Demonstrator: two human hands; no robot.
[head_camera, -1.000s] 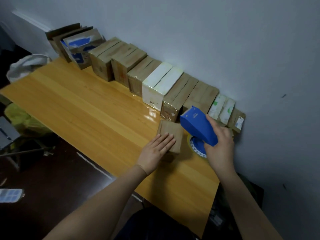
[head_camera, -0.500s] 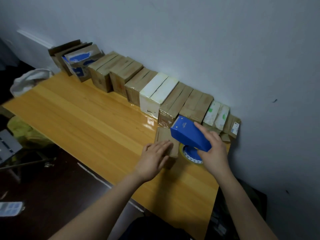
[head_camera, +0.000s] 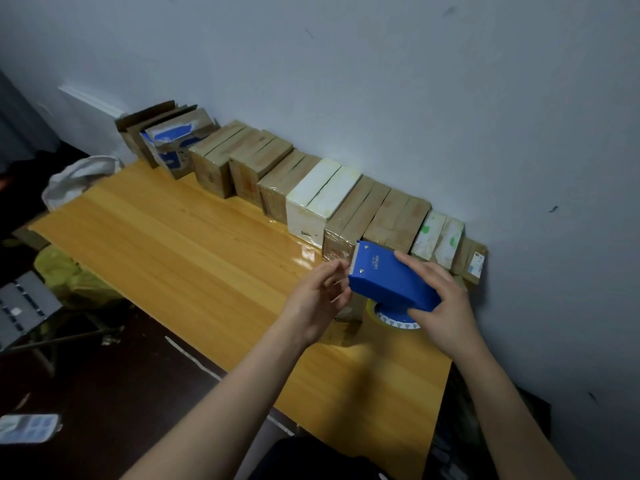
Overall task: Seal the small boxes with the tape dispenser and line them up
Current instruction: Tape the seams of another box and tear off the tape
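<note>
Left hand [head_camera: 318,299] came up off the small box [head_camera: 341,332] to the toothed edge of the tape dispenser [head_camera: 388,282], which rose too. Risk: box sat unheld on the desk [head_camera: 173,244], just in front of the row of boxes [head_camera: 311,202], so a tape pull could drag it, and skin was close to the teeth. Right hand [head_camera: 440,306] gripped the dispenser body from behind, fingers over the top, thumb underneath. Left fingers half-curled; couldn't tell if they pinched tape.
</note>
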